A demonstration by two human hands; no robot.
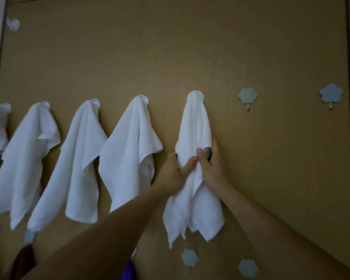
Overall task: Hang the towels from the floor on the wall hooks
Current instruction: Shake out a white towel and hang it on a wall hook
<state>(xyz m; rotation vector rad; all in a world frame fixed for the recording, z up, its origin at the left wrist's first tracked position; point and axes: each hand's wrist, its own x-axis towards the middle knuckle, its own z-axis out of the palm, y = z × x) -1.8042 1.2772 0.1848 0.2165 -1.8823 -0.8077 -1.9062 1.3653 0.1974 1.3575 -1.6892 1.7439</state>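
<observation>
Two bare hands hold the rightmost white cloth towel [194, 126] at mid-height, where it hangs from a round white wall hook [195, 95]. The left hand [173, 170] presses its thumb on the front folds, its other fingers hidden behind them. The right hand [213, 166] curls round the towel's right edge, thumb in front. Four more white towels [127, 150] hang to its left, the farthest cut off by the frame. Two bare pale blue flower-shaped hooks [247, 96] sit to the right.

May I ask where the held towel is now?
Head view, centre-right: the towel hangs on a round hook, gripped by the left hand and right hand, left of a flower hook.
</observation>
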